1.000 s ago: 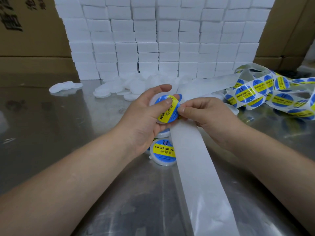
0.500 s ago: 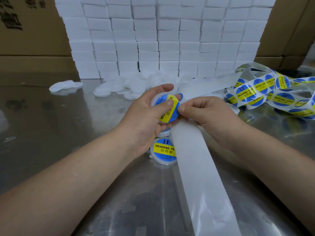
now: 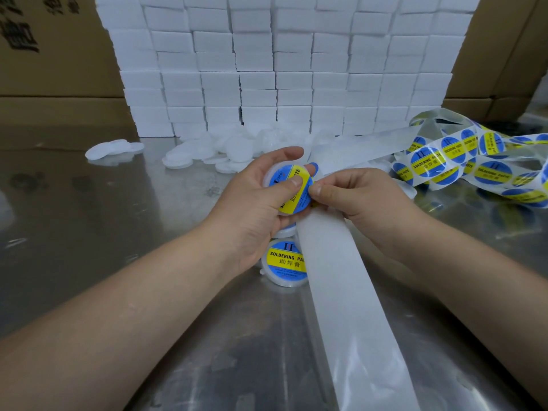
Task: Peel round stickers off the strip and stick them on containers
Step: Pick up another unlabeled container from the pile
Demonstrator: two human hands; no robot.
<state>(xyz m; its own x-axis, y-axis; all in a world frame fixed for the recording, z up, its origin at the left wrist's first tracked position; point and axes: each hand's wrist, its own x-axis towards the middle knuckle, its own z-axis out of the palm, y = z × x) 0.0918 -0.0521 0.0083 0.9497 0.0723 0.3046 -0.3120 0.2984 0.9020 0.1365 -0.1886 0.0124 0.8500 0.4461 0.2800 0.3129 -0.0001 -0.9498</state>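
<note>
My left hand [image 3: 252, 203] grips a small round white container [image 3: 274, 178] above the table, its thumb pressing a blue and yellow round sticker [image 3: 298, 197] onto the lid. My right hand [image 3: 364, 200] is beside it, thumb and fingers pinching the white backing strip [image 3: 341, 277] at the sticker's right edge. The bare strip runs down toward me. Its unpeeled part [image 3: 462, 167], with several stickers, lies coiled at the right. A labelled container [image 3: 284, 264] lies on the table under my left hand.
A metal table [image 3: 103, 232] carries a heap of plain white containers [image 3: 225, 149] at the back centre and a few more [image 3: 112, 149] at the left. Behind them rises a wall of white boxes [image 3: 281, 63], with cardboard boxes [image 3: 53, 69] on both sides.
The sticker now lies flatter on the lid, with more of it pressed down under my left thumb. Both hands have stayed in almost the same place.
</note>
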